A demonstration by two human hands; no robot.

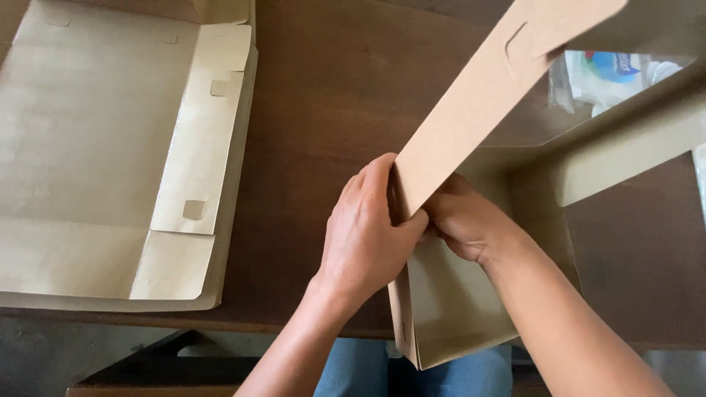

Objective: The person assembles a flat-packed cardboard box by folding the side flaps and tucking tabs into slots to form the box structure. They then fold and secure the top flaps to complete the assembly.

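Note:
Both of my hands grip a brown cardboard box blank (471, 110) held up over the table's near edge. My left hand (368, 228) pinches the outside of a long side flap, thumb pressed on its edge. My right hand (463, 220) is behind that flap, inside the fold, pushing against it. The flap rises diagonally toward the upper right and has a cut slot near its end. The box's lower corner (448, 316) hangs past the table edge over my lap.
A stack of flat, unfolded box blanks (110, 154) lies on the left of the dark wooden table (323, 95). Clear plastic packets (610, 73) lie at the upper right, partly hidden by the cardboard. A stool or bench shows below.

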